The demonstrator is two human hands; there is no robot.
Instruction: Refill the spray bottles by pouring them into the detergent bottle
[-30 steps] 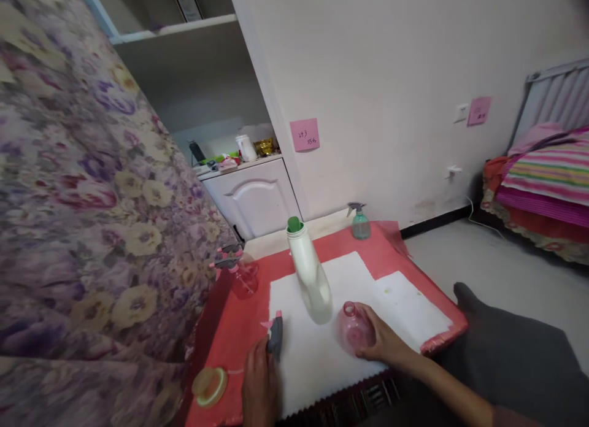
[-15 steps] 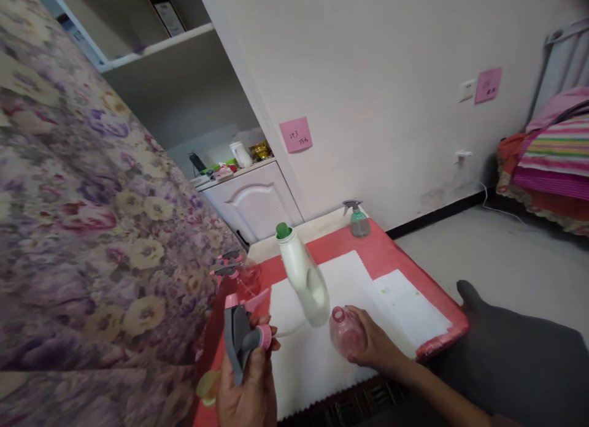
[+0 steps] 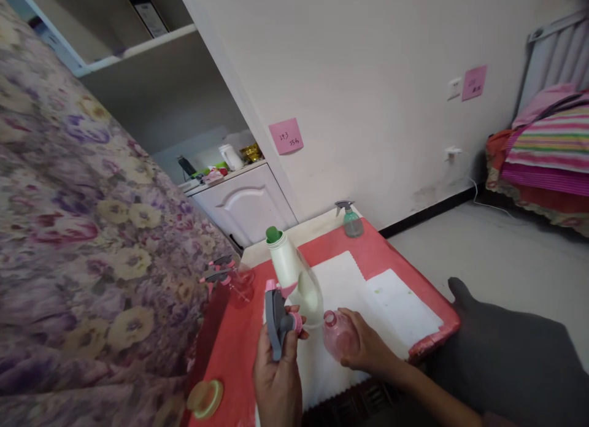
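Note:
My left hand (image 3: pixel 279 372) grips a grey and pink trigger spray head (image 3: pixel 277 323), its pink collar turned toward the right. A thin pale tube runs from the collar toward the bottle's mouth; whether its tip is inside I cannot tell. Tilted in my right hand (image 3: pixel 363 347) is a pink see-through spray bottle (image 3: pixel 338 335), its open neck pointing up and left. Just behind both hands a large pale green jug (image 3: pixel 289 261) with a green inner spout stands on the white cloth (image 3: pixel 340 280).
Two pink spray bottles (image 3: pixel 239 289) stand at the table's left, near the floral curtain (image 3: pixel 129 212). A green spray bottle (image 3: pixel 352 223) stands at the far corner. A yellowish round cap (image 3: pixel 207 399) lies front left on the red table cover (image 3: pixel 230 353). Behind is a cabinet (image 3: pixel 248 200).
My left hand has moved right with the spray head, bringing it close to the pink bottle. The yellowish cap is now more fully uncovered. The whole view has shifted slightly.

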